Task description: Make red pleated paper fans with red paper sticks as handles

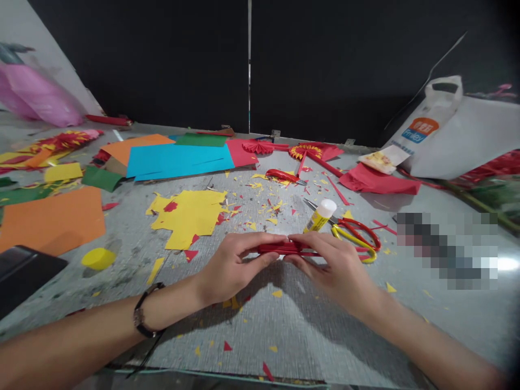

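Observation:
A narrow bundle of folded red paper (282, 248) lies level between my two hands, above the grey table. My left hand (239, 262) pinches its left part between thumb and fingers. On the right part, my right hand (325, 257) grips it the same way, with the fingertips of both hands almost touching. Just behind my right hand stands a glue stick (319, 215) with a white cap and yellow label, slightly tilted. Scissors with red and yellow handles (357, 238) lie to the right of it, partly hidden by the glue stick.
Yellow paper (190, 214), blue sheets (179, 160) and orange sheets (52, 219) lie left. Red paper fans (305, 151) and a red cutter (280, 175) are farther back. A white bag (455, 130) stands at the right. Scraps litter the grey table (260, 336).

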